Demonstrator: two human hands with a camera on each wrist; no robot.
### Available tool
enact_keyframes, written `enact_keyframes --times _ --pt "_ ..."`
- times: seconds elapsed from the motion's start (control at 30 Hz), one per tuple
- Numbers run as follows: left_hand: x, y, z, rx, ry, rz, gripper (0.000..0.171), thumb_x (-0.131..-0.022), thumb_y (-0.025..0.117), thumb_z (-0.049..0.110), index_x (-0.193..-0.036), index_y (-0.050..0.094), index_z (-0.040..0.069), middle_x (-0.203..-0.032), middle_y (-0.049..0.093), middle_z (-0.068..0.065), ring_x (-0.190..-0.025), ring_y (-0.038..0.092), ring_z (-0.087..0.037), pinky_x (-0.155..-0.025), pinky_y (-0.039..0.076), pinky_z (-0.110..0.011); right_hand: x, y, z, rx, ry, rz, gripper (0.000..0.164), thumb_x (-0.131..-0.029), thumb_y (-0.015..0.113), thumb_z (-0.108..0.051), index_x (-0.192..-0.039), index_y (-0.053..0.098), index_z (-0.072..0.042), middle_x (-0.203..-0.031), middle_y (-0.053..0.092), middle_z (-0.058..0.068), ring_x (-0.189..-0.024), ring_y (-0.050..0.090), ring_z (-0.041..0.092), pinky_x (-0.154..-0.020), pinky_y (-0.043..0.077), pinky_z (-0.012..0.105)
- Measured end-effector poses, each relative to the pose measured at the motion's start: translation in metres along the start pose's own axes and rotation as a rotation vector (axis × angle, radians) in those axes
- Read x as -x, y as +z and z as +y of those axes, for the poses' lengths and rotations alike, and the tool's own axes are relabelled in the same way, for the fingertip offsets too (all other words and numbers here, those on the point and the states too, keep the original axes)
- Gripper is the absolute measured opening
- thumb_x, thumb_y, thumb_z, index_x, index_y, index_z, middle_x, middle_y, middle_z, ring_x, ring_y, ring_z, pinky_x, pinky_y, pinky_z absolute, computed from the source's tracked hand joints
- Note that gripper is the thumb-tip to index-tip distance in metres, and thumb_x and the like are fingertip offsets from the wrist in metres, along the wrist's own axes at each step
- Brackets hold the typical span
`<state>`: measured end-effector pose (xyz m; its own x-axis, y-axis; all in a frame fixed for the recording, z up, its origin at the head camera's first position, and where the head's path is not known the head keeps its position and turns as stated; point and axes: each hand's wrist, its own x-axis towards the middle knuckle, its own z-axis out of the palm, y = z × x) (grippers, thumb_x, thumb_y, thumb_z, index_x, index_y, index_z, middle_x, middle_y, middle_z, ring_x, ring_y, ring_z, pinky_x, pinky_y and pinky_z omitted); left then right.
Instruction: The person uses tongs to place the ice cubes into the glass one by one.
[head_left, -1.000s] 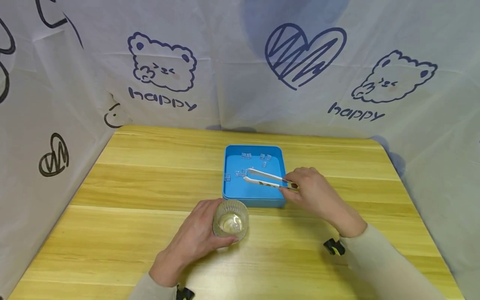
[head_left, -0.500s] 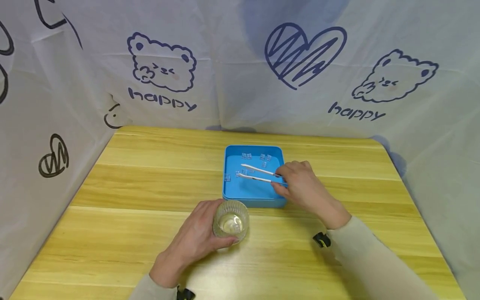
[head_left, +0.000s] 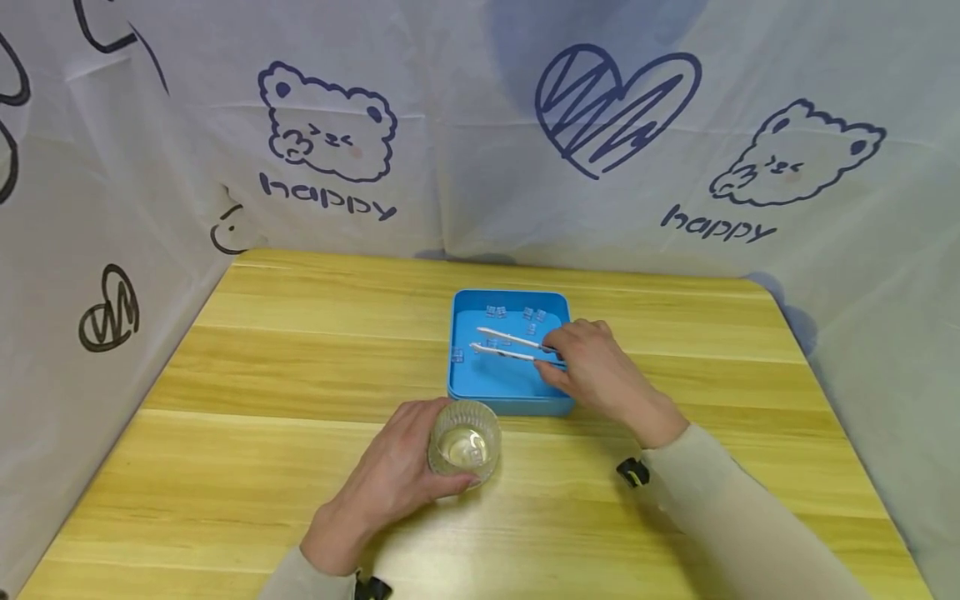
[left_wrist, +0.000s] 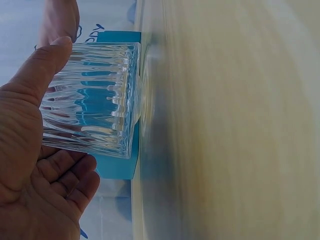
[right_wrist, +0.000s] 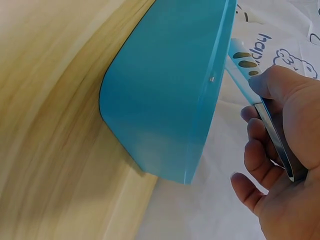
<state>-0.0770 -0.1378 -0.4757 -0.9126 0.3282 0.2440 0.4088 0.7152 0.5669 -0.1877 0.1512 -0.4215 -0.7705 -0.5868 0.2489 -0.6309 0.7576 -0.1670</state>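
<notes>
Two hands are engaged; the left hand [head_left: 386, 471] grips a clear ribbed glass [head_left: 465, 446] just before the near left corner of a blue box [head_left: 510, 406]; a bump there could tip it; the right hand [head_left: 603, 367] pinches tongs [head_left: 510, 354], tips apart; an off-centre squeeze could flick away clear cubes [head_left: 496, 312]; box walls restrict low sweeps; beyond them, open room reaches the surface's [head_left: 315, 333] far edge.

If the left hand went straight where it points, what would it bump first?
Probably the blue box: the glass in the left hand faces its near side, though the gap is unclear.
</notes>
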Motion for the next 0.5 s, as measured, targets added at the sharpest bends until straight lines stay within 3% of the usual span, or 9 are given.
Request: enact_keyframes --times 0.27,0.5 --pt "0.0 0.0 0.0 0.002 -0.002 0.01 0.096 -0.067 0.099 0.05 -0.143 0.058 0.009 -0.133 0.067 -0.005 -0.127 0.06 -0.023 -0.109 0.053 -0.045 -0.014 0.006 -0.003 0.007 -0.012 -0.113 0.026 -0.1 0.072 -0.03 -0.106 0.076 -0.005 -0.099 0.075 0.008 -0.096 0.067 0.03 -0.092 0.051 0.054" --pt "0.0 0.0 0.0 0.01 -0.013 -0.005 0.095 -0.068 0.098 0.052 -0.144 0.058 0.009 -0.134 0.066 -0.005 -0.128 0.059 -0.023 -0.109 0.053 -0.045 -0.024 0.009 -0.006 0.046 -0.055 -0.121 0.025 -0.099 0.073 -0.031 -0.104 0.076 -0.007 -0.095 0.074 0.005 -0.09 0.066 0.026 -0.086 0.051 0.049"
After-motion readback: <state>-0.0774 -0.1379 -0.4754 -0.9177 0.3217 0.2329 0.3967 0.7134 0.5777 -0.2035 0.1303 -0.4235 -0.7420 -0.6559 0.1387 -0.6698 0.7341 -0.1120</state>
